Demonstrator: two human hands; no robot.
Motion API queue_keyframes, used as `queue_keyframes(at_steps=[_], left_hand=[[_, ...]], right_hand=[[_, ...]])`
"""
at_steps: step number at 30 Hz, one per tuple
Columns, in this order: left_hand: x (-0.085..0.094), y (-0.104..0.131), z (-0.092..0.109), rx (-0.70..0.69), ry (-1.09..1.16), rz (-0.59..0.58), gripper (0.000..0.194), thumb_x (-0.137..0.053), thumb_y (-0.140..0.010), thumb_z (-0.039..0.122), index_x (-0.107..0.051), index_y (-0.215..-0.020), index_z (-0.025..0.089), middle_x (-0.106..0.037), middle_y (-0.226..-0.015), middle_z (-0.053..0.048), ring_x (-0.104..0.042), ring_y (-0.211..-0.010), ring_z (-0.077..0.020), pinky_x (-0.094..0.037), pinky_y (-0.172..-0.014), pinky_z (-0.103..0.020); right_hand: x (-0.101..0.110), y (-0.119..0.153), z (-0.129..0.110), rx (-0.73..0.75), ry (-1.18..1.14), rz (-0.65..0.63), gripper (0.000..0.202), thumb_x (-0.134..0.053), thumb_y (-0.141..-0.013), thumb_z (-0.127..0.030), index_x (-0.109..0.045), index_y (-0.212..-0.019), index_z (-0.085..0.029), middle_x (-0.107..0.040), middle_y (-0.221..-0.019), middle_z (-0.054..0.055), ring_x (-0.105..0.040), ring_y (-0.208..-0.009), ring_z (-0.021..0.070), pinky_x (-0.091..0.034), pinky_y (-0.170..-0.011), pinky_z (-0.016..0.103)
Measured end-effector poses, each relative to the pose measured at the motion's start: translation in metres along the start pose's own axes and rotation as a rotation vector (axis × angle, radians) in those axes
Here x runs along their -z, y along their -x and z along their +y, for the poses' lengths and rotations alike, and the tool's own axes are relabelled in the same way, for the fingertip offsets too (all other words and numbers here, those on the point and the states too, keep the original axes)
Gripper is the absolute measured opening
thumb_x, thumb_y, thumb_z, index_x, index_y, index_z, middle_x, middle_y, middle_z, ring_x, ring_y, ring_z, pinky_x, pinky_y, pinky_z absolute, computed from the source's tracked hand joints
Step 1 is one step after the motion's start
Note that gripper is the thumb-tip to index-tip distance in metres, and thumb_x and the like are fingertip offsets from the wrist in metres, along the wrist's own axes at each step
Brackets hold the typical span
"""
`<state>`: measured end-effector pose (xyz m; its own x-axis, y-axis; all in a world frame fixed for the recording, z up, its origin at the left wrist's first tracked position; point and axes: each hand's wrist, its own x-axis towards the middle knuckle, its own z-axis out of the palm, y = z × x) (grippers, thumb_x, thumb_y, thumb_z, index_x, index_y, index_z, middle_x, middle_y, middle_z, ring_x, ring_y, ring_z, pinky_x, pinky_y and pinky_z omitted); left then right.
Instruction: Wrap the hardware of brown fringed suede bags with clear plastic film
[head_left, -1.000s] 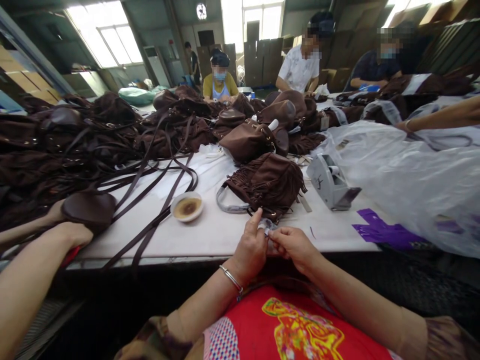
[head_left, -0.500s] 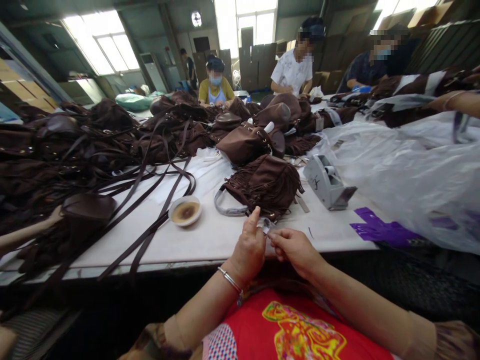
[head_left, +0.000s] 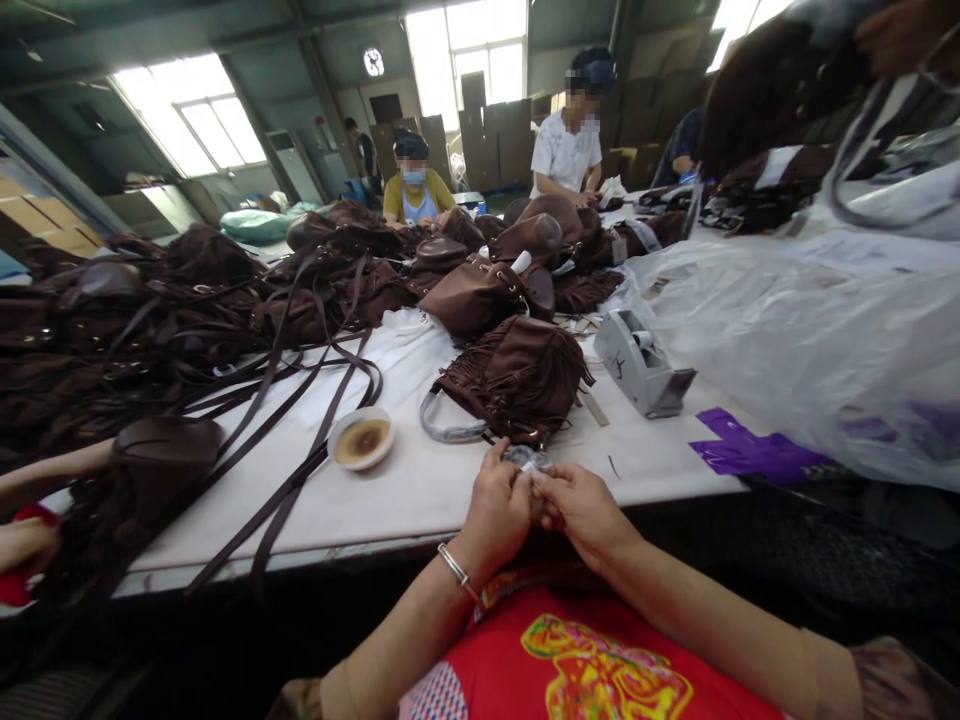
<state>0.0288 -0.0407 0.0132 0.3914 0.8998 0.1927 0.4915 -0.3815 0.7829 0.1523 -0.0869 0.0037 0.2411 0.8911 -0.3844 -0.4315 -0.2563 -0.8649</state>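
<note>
A dark brown fringed handbag (head_left: 517,375) lies on the white-covered table directly beyond my hands. Clear wrapping covers its strap (head_left: 452,432), which loops out on the left. Just in front of the bag, my left hand (head_left: 495,508) is closed on a plastic-wrapped part of the strap (head_left: 529,457). My right hand (head_left: 589,510) pinches the same wrapped part, its fingertips meeting those of the left. A small whitish bit shows between the fingertips; the fingers hide most of it.
A bowl of brownish liquid (head_left: 361,440) stands left of the bag, a grey tape dispenser (head_left: 643,365) right of it. Brown bags and long straps (head_left: 292,470) heap up at left. Plastic sheeting (head_left: 810,350) and purple tape (head_left: 750,450) lie right. Co-workers (head_left: 566,150) are across the table.
My hands have drawn together at the wrapped strap, and my raised left finger has come down. At upper right, another person's hand has lifted a dark bag into view.
</note>
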Motion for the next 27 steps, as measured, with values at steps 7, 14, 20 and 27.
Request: queue_keyframes(at_steps=[7, 14, 20, 27], left_hand=[[0.014, -0.005, 0.017, 0.229, 0.356, -0.114, 0.033, -0.053, -0.084, 0.024, -0.059, -0.052, 0.019, -0.068, -0.078, -0.009, -0.057, -0.116, -0.0272, -0.043, -0.100, -0.038], [0.011, -0.007, 0.021, 0.575, 1.101, -0.219, 0.030, -0.075, -0.069, 0.039, -0.064, -0.073, 0.012, -0.058, -0.067, -0.001, -0.052, -0.057, -0.0091, -0.047, -0.058, -0.021], [0.003, -0.006, 0.009, 0.475, 0.867, -0.184, 0.024, -0.060, -0.084, 0.036, -0.065, -0.081, 0.012, -0.066, -0.094, -0.008, -0.063, -0.075, -0.0153, -0.057, -0.073, -0.030], [0.008, 0.009, 0.014, -0.419, -0.147, -0.195, 0.021, -0.060, -0.087, 0.028, -0.067, -0.103, 0.015, -0.058, -0.131, -0.019, -0.044, -0.135, -0.0298, -0.045, -0.109, -0.043]], right_hand=[[0.012, -0.013, 0.004, 0.209, 0.316, -0.043, 0.045, -0.071, -0.075, -0.059, -0.049, -0.075, -0.020, -0.058, -0.054, -0.005, -0.046, -0.037, 0.0082, -0.034, -0.036, 0.020], [0.013, -0.011, 0.005, 0.141, 0.065, -0.171, 0.038, -0.074, -0.075, -0.051, -0.054, -0.081, -0.019, -0.058, -0.058, -0.005, -0.045, -0.046, 0.0081, -0.040, -0.046, 0.021], [0.016, 0.000, 0.004, 0.064, 0.045, -0.119, 0.040, -0.070, -0.078, -0.055, -0.061, -0.082, -0.017, -0.057, -0.062, -0.002, -0.039, -0.049, 0.0074, -0.036, -0.044, 0.021], [0.024, -0.008, -0.009, -0.063, 0.229, -0.018, 0.044, -0.071, -0.072, -0.059, -0.059, -0.074, -0.017, -0.054, -0.059, -0.002, -0.046, -0.051, 0.0113, -0.032, -0.043, 0.023]])
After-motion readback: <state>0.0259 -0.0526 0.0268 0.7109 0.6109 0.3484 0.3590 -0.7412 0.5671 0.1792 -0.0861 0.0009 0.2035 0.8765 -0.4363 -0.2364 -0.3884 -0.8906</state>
